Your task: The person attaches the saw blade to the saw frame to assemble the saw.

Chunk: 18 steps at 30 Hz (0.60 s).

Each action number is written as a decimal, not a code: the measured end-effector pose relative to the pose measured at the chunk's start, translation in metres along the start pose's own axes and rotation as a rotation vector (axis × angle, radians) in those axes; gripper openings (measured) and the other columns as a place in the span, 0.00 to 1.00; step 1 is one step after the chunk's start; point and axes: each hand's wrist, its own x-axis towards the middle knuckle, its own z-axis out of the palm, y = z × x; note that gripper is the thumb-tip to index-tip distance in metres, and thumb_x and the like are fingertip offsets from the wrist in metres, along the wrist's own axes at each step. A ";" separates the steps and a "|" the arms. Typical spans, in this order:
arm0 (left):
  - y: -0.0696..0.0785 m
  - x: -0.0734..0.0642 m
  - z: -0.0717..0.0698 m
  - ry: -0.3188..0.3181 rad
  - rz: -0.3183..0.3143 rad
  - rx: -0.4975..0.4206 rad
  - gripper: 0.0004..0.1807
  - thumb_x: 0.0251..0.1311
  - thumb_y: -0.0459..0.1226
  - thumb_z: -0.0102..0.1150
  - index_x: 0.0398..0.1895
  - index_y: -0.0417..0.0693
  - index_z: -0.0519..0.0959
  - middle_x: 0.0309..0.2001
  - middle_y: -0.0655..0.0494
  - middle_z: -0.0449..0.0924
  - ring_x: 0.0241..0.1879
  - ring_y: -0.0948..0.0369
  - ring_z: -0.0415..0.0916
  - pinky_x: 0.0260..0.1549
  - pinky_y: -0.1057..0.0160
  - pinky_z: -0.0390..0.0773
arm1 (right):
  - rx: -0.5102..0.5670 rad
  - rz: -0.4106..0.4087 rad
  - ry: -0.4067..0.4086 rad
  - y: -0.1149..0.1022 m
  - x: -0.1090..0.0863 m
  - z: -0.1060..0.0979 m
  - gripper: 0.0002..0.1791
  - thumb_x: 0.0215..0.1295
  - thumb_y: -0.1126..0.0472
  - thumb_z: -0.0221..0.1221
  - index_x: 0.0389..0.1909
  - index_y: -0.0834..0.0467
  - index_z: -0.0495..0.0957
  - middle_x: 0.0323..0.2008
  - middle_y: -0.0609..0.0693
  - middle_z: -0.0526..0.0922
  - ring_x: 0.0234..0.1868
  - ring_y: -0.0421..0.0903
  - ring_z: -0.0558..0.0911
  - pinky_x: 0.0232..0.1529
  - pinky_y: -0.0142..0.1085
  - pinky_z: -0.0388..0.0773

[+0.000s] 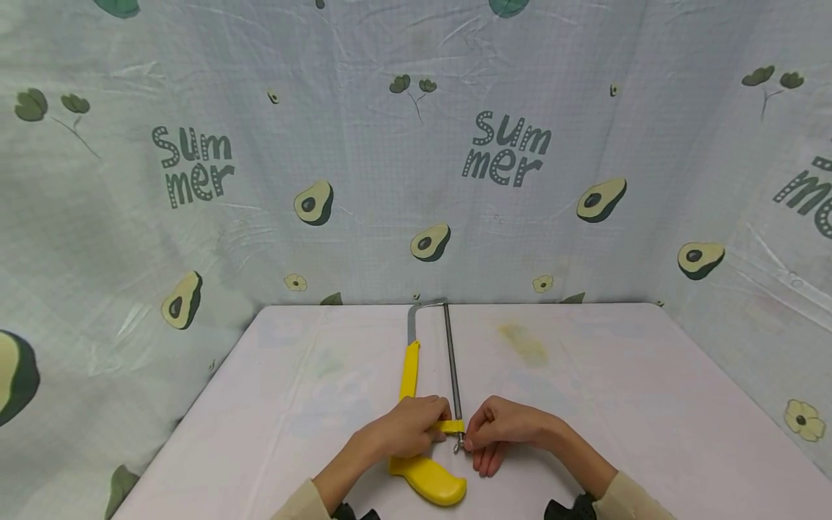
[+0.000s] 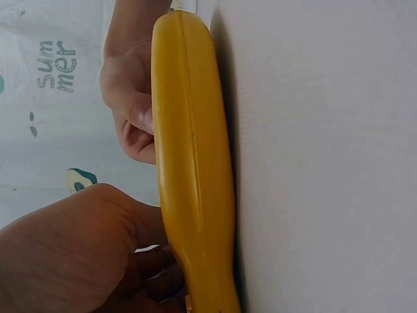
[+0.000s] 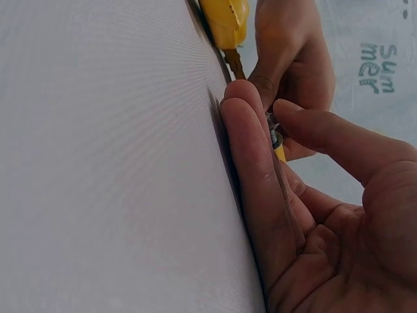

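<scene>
A hacksaw (image 1: 429,482) with a yellow handle and yellow-and-grey frame lies on the table, its far end pointing away from me. Its long grey blade (image 1: 453,361) runs along the right side. My left hand (image 1: 412,426) grips the yellow frame just above the handle, fingers reaching to the blade's near mount. At that mount's end, my right hand (image 1: 510,426) pinches a small metal wing nut (image 1: 458,445) between thumb and index finger, its other fingers resting low on the table. In the left wrist view the handle (image 2: 192,130) partly hides both hands.
The white tabletop (image 1: 292,404) spreads around the saw, with a yellowish stain (image 1: 525,345) toward the back right. A pale curtain (image 1: 377,159) printed with avocados and lettering hangs behind the table and along both sides.
</scene>
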 end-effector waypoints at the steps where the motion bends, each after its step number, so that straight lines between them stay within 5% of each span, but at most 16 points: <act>1: 0.000 0.000 0.000 0.000 0.000 -0.001 0.05 0.71 0.39 0.62 0.46 0.54 0.77 0.40 0.67 0.77 0.36 0.70 0.70 0.43 0.71 0.75 | 0.001 0.001 0.000 0.000 0.000 0.000 0.13 0.69 0.60 0.63 0.41 0.68 0.85 0.26 0.50 0.89 0.26 0.39 0.88 0.29 0.31 0.84; 18: 0.000 0.000 -0.001 -0.004 -0.002 -0.012 0.05 0.71 0.39 0.61 0.46 0.55 0.77 0.40 0.67 0.76 0.36 0.69 0.70 0.43 0.71 0.74 | 0.008 0.007 0.024 -0.002 -0.001 0.002 0.12 0.68 0.63 0.62 0.42 0.70 0.83 0.26 0.50 0.88 0.26 0.40 0.88 0.28 0.31 0.84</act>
